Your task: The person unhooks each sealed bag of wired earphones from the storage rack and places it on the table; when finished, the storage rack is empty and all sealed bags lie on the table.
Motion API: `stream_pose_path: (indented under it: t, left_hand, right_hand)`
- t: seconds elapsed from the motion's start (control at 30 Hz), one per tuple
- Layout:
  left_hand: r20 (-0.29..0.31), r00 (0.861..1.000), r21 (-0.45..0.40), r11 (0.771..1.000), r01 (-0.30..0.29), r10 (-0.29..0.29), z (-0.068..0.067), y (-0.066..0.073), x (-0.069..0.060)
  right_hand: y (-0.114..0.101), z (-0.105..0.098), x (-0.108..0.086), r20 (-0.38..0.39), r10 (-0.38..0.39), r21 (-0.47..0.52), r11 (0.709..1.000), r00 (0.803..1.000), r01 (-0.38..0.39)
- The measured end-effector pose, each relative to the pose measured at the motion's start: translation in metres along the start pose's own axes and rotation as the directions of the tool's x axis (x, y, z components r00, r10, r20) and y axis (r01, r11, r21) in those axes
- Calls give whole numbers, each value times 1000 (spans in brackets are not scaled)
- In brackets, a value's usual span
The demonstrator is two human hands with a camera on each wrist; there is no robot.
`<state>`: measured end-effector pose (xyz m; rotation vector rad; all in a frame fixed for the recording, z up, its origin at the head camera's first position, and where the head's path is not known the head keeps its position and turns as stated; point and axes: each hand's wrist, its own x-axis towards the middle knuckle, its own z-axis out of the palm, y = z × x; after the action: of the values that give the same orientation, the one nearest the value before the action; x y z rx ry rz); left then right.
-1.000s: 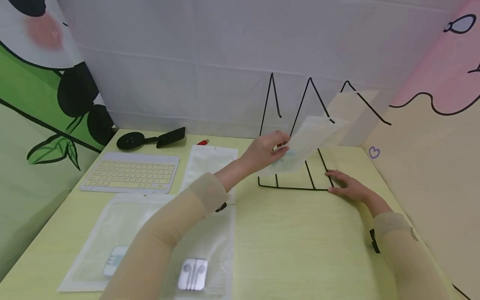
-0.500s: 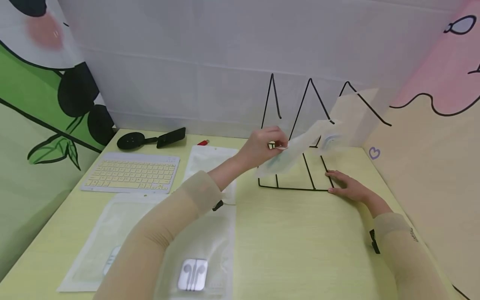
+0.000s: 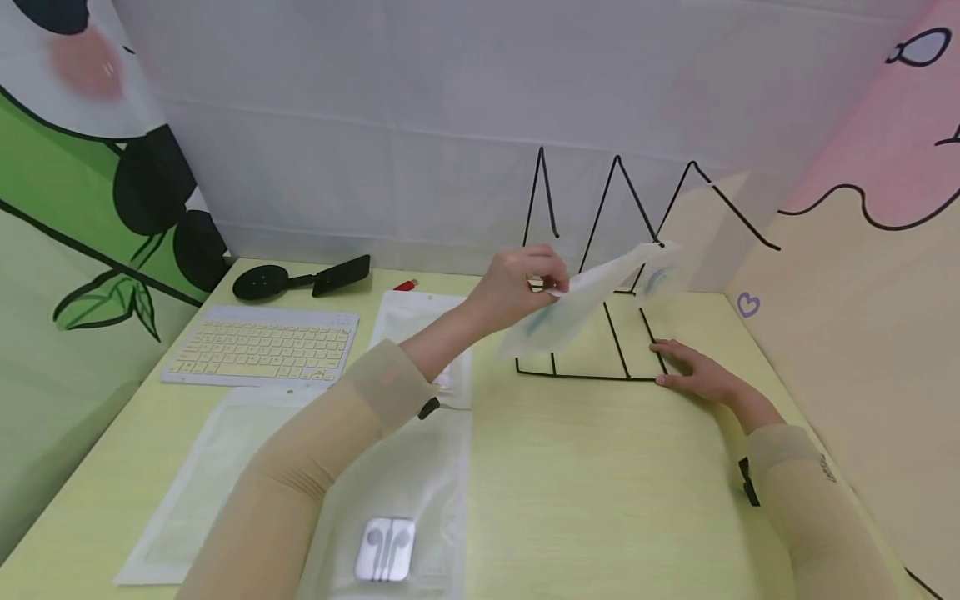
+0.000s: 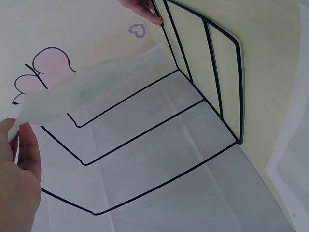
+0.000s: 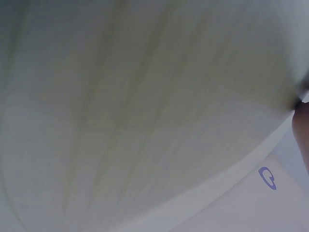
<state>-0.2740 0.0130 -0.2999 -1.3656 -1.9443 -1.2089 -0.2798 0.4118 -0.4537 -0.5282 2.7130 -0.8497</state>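
Note:
In the head view my left hand [image 3: 521,283] pinches a translucent plastic bag [image 3: 558,321] by its edge, with a bluish patch inside. The bag slants up to the tip of the middle hook of a black wire rack [image 3: 592,377]; whether it hangs on that hook, I cannot tell. A pale see-through sheet [image 3: 697,221] shows at the right hook, perhaps another bag. My right hand [image 3: 697,372] rests on the rack's front right corner, fingers fairly straight on the wire. The left wrist view shows the bag [image 4: 82,89] stretching away from my left hand [image 4: 21,169].
White-edged plastic bags [image 3: 187,492] lie at the left, with boxed earphones [image 3: 385,548] on one. Behind them are a white keyboard [image 3: 262,346], a black paddle-like stand [image 3: 260,282] and a small red item [image 3: 407,285]. A cloth wall [image 3: 450,200] stands behind the rack.
My left hand has drawn slightly left with the bag, and the bag has tilted and narrowed. The right hand and the rack have stayed where they were.

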Motion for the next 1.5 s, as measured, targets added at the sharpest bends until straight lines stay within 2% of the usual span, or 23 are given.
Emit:
stream_pose_path:
  t: [0.23,0.47,0.87,1.2,1.5]
  left_hand:
    - [-4,1000,53,998,27,-27,2,9,6]
    - [-4,998,71,995,63,-63,6,12,12]
    - [-10,998,73,996,57,-56,4,15,8]
    - [-9,996,69,994,85,-84,2,28,7]
    - [-32,998,27,998,51,-50,1,40,7]
  right_hand:
    - [0,-1,1,-2,-4,1,1000,1000,4]
    - [1,-1,2,-4,-7,-14,1000,1000,7]
    - [-1,-1,2,3,-5,-20,1000,1000,5]
    - [-3,-2,1,10,-3,-14,1000,1000,3]
    - [0,0,0,10,1,29,1000,1000,-1]
